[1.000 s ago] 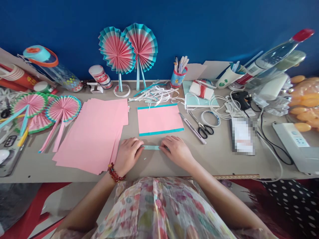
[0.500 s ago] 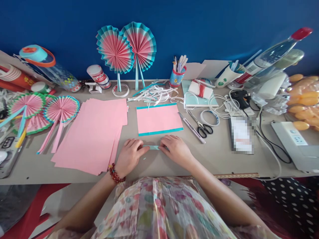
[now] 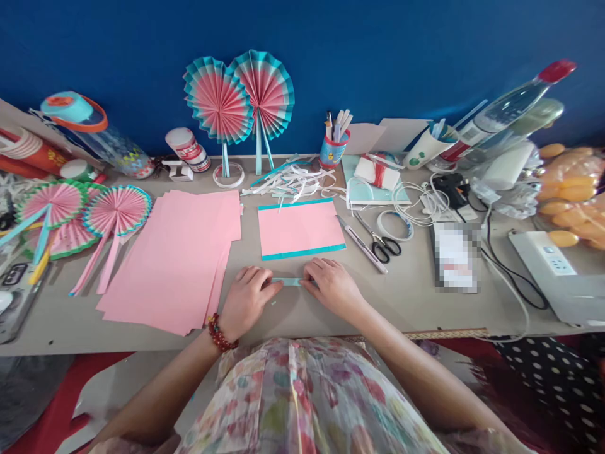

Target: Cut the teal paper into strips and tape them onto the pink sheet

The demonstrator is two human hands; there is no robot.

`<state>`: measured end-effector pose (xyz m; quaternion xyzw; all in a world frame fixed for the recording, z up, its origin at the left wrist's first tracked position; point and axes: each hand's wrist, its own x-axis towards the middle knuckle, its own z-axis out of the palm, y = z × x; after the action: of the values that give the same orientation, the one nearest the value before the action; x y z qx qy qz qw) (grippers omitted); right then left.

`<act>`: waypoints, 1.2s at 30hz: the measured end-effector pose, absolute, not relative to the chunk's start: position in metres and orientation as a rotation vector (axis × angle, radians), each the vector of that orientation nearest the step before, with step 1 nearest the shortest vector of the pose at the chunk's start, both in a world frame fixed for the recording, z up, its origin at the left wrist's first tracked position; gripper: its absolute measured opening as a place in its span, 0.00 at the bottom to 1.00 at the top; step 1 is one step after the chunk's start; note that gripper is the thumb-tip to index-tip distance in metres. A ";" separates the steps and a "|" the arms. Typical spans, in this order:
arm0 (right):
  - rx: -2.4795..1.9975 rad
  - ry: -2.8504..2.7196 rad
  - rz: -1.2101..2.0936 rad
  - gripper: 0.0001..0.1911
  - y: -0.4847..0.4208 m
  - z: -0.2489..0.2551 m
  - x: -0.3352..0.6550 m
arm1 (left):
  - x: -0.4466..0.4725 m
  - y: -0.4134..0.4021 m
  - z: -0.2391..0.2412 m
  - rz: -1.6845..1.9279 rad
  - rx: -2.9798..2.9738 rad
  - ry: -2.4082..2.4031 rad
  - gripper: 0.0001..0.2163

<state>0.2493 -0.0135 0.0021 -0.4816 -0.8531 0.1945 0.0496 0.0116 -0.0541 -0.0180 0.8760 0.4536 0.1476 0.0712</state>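
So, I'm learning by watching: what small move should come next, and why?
Probably the left hand should press along the pale blue strip toward the right hand: both hands hold it low over the table, and a short stretch shows uncovered between them.

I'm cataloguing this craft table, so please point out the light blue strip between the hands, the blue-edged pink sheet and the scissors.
Light blue strip (image 3: 292,282): head view, its exposed middle.
Blue-edged pink sheet (image 3: 302,228): head view, centre of its pink area.
Scissors (image 3: 377,238): head view, where the blades meet the handles.
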 end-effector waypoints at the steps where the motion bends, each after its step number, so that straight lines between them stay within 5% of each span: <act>1: -1.464 -2.587 0.592 0.07 -0.014 0.002 0.250 | 0.012 -0.055 -0.018 0.454 2.656 1.343 0.12; 7: -1.448 -2.563 0.589 0.06 -0.013 0.000 0.252 | 0.021 -0.054 -0.008 0.229 2.851 1.231 0.11; 14: -1.453 -2.559 0.589 0.07 -0.012 -0.002 0.252 | 0.026 -0.052 0.000 0.045 2.957 1.195 0.26; 29: -1.428 -2.540 0.605 0.07 -0.014 -0.004 0.254 | -0.006 -0.082 -0.002 0.352 2.698 1.534 0.16; 36: -1.413 -2.522 0.585 0.05 -0.015 -0.003 0.253 | 0.039 -0.063 -0.011 0.368 2.727 1.167 0.16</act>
<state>0.2526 -0.0151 -0.0033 -0.4768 -0.8511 0.1975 0.0962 0.0387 -0.0631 -0.0115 0.9097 0.3892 0.1229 0.0764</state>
